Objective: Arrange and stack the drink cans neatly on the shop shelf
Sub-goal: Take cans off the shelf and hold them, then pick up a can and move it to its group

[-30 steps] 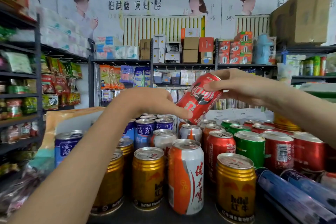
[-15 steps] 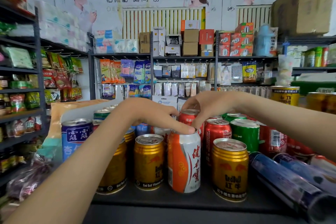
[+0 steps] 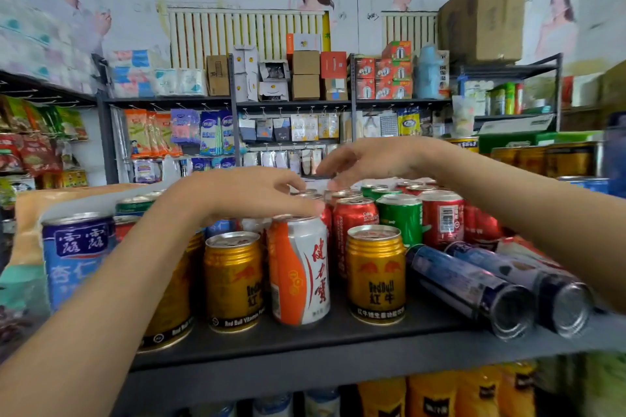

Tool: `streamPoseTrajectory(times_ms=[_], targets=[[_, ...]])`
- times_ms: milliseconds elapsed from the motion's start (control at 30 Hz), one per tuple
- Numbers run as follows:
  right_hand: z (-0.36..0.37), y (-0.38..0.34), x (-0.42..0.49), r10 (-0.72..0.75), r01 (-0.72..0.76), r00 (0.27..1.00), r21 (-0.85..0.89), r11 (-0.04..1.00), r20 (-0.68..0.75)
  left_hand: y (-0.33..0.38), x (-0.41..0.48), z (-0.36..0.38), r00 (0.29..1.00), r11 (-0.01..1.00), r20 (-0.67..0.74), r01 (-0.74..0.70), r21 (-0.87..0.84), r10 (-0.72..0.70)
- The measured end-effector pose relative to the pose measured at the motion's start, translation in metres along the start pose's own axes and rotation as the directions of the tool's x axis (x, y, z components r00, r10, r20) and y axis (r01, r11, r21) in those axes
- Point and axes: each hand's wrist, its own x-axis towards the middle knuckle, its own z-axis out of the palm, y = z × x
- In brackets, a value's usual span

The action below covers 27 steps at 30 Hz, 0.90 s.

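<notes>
Your left hand [image 3: 250,195] hung over the front row, fingers loosely curved and holding nothing. Its fingertips [image 3: 306,210] sat right at the top rim of the orange-and-white can [image 3: 301,271]; contact unclear. Your right hand [image 3: 372,159] hovered higher, palm down, fingers relaxed and spread, also empty, above the tops of the rear cans and touching none that I could see. The cans stood upright on the dark shelf [image 3: 305,344]: the orange-and-white can at front centre, a gold can [image 3: 233,281] just beside it on the left, a second gold can [image 3: 376,276] on its right, and a third gold can [image 3: 171,301] partly hidden behind your left forearm. A tall blue can [image 3: 78,254] stood at far left. Behind the front row a red can [image 3: 354,218], a green can [image 3: 401,218] and a barcode-side red can [image 3: 442,218] stood side by side, with more tops behind them. At right a dark blue can [image 3: 474,288] and another dark blue can [image 3: 535,281] lay on their sides, side by side, ends toward you.
</notes>
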Motion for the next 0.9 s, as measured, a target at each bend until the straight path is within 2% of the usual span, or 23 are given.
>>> streamPoseTrajectory(times_ms=[133, 200, 333, 433, 533, 700, 900], targets=[[-0.008, 0.032, -0.045, 0.081, -0.081, 0.974, 0.009, 0.997, -0.212, 0.030, -0.009, 0.013, 0.976, 0.993, -0.205, -0.046, 0.109, 0.068], [-0.006, 0.048, -0.066, 0.092, -0.093, 0.967, 0.005, 0.996, -0.237, 0.050, -0.014, 0.025, 0.962, 0.987, -0.252, -0.067, 0.146, 0.103], [0.000, 0.068, -0.094, 0.055, -0.079, 0.983, -0.132, 0.988, -0.175, 0.086, -0.014, 0.056, 0.949, 0.971, -0.289, -0.057, 0.231, 0.124], [0.002, 0.074, -0.107, 0.045, -0.071, 0.989, -0.184, 0.980, -0.144, 0.100, -0.010, 0.081, 0.952, 0.926, -0.297, 0.046, 0.374, 0.072], [0.012, 0.074, -0.111, 0.047, -0.057, 0.998, -0.273, 0.960, -0.042, 0.108, -0.008, 0.097, 0.963, 0.869, -0.269, 0.137, 0.476, -0.004], [0.030, 0.063, -0.105, 0.112, -0.066, 0.990, -0.441, 0.895, 0.080, 0.108, -0.011, 0.096, 0.964, 0.831, -0.265, 0.175, 0.528, -0.035], [0.043, 0.052, -0.097, 0.248, -0.155, 0.954, -0.428, 0.890, 0.169, 0.098, -0.016, 0.092, 0.962, 0.847, -0.268, 0.180, 0.501, -0.046]])
